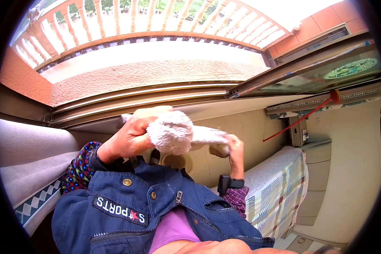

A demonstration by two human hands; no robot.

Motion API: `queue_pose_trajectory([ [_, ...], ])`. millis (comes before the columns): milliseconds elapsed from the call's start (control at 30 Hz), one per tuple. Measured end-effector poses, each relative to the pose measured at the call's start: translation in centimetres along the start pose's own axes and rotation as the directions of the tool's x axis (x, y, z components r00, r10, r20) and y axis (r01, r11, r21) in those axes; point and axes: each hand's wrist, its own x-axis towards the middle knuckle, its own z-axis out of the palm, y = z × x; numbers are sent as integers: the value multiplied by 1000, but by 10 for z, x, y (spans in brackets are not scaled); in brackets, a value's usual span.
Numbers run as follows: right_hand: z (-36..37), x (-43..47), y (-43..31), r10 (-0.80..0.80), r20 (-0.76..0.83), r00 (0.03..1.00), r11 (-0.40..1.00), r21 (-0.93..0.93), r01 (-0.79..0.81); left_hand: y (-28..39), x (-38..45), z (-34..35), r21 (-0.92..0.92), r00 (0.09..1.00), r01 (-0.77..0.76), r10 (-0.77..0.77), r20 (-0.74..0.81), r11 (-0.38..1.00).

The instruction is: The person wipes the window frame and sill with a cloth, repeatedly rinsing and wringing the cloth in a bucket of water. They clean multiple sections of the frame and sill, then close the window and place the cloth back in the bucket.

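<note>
A pale grey plush cloth [173,132] is stretched between my two hands at the window sill. My left hand [131,136] grips its bunched, fluffy end. At the other end my right hand [236,147] has its fingers closed around the cloth, where a brownish, dirty-looking part hangs down. The metal sliding window track [139,100] runs just beyond my hands. Below the cloth, a round basin [190,163] stands on the floor, partly hidden by the cloth and my vest.
A glass sliding pane [308,77] stands at the right. Beyond the window is a balustrade [149,19]. A light curtain [35,149] hangs at the left. To the right are a bed with a checked cover [276,193] and a thin red stick [300,120].
</note>
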Motion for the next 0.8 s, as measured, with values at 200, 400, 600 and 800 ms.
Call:
queue_pose_trajectory([
  [200,84,-7,-5,-475,11,880,763,-493,418,22,54,45,45,996,85,-86,30,995],
  [400,110,-26,-6,-211,100,972,952,247,181,19,89,80,186,941,328,-338,23,926],
  [600,104,-50,-5,-39,235,971,784,610,-117,54,108,89,-66,858,454,-416,303,889],
  [800,72,-88,-14,16,245,969,678,709,-191,-1,102,59,-123,885,466,-463,49,876],
])
